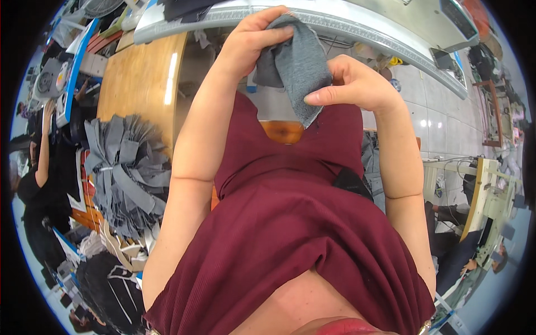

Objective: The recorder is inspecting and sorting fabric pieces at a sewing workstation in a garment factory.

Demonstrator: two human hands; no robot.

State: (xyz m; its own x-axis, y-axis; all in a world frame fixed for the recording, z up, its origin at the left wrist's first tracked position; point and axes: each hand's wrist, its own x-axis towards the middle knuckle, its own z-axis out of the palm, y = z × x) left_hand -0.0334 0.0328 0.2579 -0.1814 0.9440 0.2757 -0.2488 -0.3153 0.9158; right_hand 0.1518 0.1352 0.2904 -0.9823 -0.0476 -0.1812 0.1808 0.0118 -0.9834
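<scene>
A folded piece of grey-blue denim (307, 64) with frayed edges hangs between my two hands, above my lap. My left hand (259, 39) pinches its upper end, thumb on top and the other fingers behind the cloth. Lower down, my right hand (357, 84) grips the right edge, its thumb lying across the front near the pointed bottom corner. The fingertips of my right hand are hidden behind the denim. The cloth is held just in front of the white table edge with a ruler strip (357, 29).
A wooden board (139, 78) stands at the left, with a big bundle of grey denim strips (125, 173) below it. Dark cloth (187, 8) lies on the white table. A machine head (441, 22) sits at the upper right. Other people work at both sides.
</scene>
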